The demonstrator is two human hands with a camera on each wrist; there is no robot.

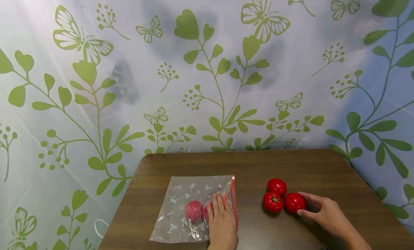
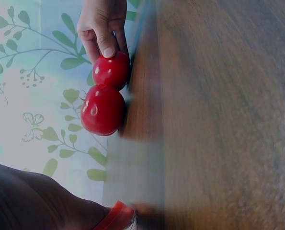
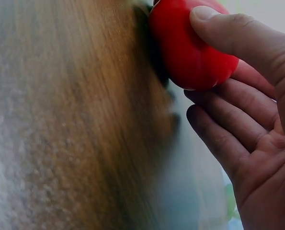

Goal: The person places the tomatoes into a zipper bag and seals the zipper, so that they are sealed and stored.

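My right hand (image 1: 330,214) holds a shiny red tomato (image 1: 294,203) at the right of the table, thumb on the near side and fingers on the far side. In the right wrist view the thumb presses on this tomato (image 3: 195,52), while the lower fingers stretch out beneath it. Two more tomatoes sit close to its left, one with a green star-shaped top (image 1: 273,202) and one behind it (image 1: 277,187). My left hand (image 1: 222,223) lies with straight fingers on a clear zip bag (image 1: 181,192) with a red edge. Inside the bag is a red round tomato (image 1: 194,211); another red shape is partly hidden by the fingers.
The brown wooden table (image 1: 252,163) carries the bag on the left and the tomatoes on the right. Behind it hangs a pale curtain (image 1: 207,106) with green leaves and butterflies.
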